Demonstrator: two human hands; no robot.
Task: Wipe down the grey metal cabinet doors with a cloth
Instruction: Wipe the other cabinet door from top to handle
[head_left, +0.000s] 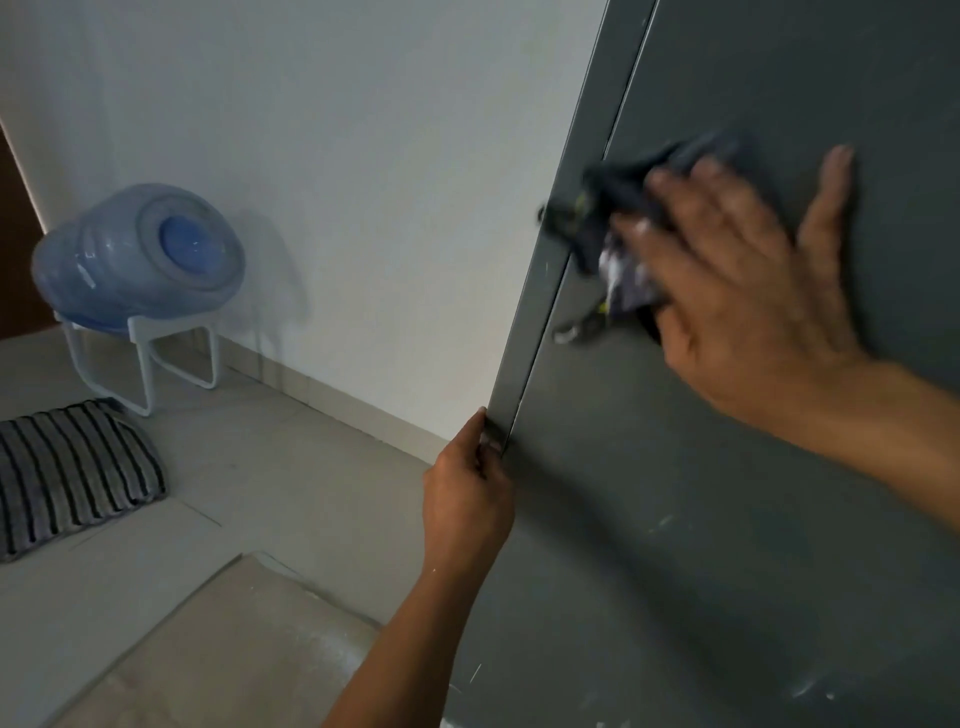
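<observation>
While left hand grips upright door edge | right hand flat, pressing blurred cloth, seemingly bunched.

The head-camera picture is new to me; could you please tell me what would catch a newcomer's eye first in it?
The right hand, fingers spread, presses a dark cloth against the grey metal cabinet door at the upper right. At lower centre, the left hand grips that door's edge. At the left, by the wall, a blue water jug lies tilted on a white stand.
</observation>
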